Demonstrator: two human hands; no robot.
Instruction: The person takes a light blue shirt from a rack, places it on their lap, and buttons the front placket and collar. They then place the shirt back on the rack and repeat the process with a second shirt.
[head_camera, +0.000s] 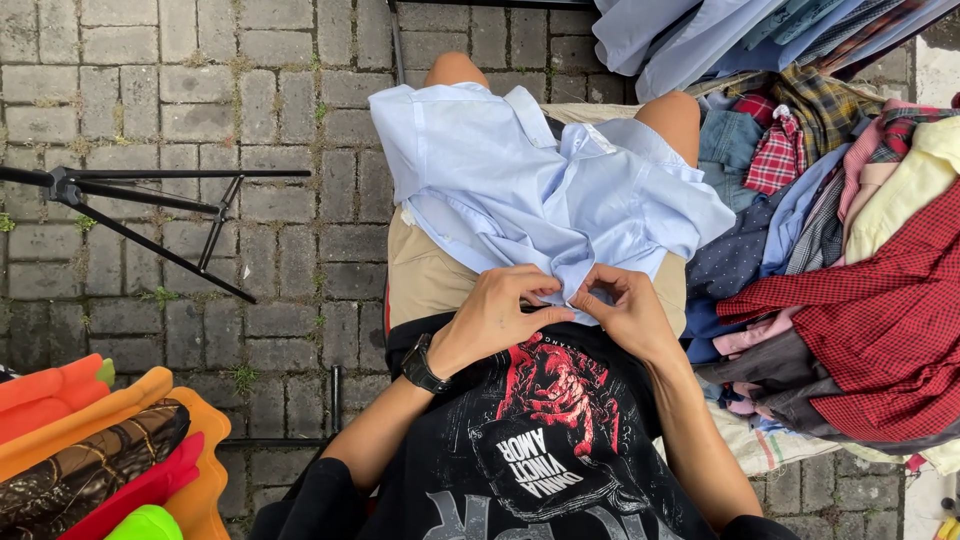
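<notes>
A light blue shirt (520, 180) lies spread over my lap, across my knees and beige shorts (425, 280). My left hand (500, 310), with a black watch (420, 365) on its wrist, pinches the shirt's near edge. My right hand (625, 310) pinches the same edge right beside it, fingertips almost touching. Both hands meet at the shirt's front placket, close to my black printed tee (540, 450).
A heap of shirts (850, 260), plaid, red checked and pale yellow, rises at my right. More light blue garments (700, 30) hang at the top right. A black tripod stand (140, 210) lies on the brick paving at left. Orange plastic items (110, 440) sit at the lower left.
</notes>
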